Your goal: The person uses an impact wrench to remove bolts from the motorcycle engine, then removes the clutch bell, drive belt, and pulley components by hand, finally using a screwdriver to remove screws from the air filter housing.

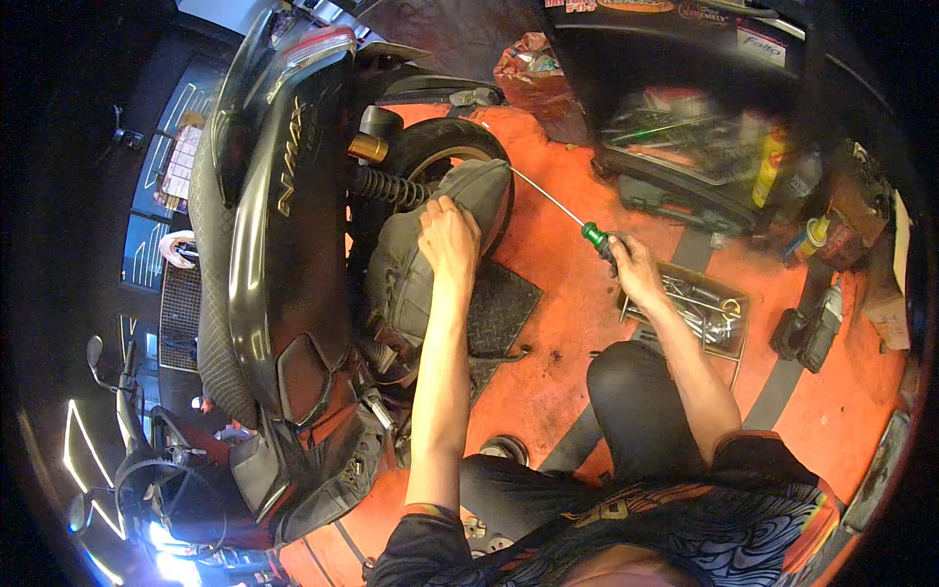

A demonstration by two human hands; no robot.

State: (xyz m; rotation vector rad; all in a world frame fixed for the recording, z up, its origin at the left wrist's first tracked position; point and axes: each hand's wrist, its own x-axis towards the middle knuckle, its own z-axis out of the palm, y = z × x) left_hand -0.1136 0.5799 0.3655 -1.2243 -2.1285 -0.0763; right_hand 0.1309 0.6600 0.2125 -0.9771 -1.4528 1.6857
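A dark scooter [328,225] stands at my left, its grey transmission cover [401,279] facing me in front of the rear wheel [494,152]. My left hand [450,240] rests against the upper part of that cover with its fingers curled and closed. Whatever may be between those fingertips is hidden. In my right hand [636,269] is a long screwdriver [592,235] with a green and black handle, held by the handle. Its thin shaft slants up and left, and the tip meets the far end of the cover.
Right of my right hand lies an open tray of metal tools [709,313]. Beyond it stand a black tool cart [685,108], a spray can [807,240] and a red plastic bag [533,73]. A dark textured mat [504,308] lies on the orange floor [558,382] beside the scooter.
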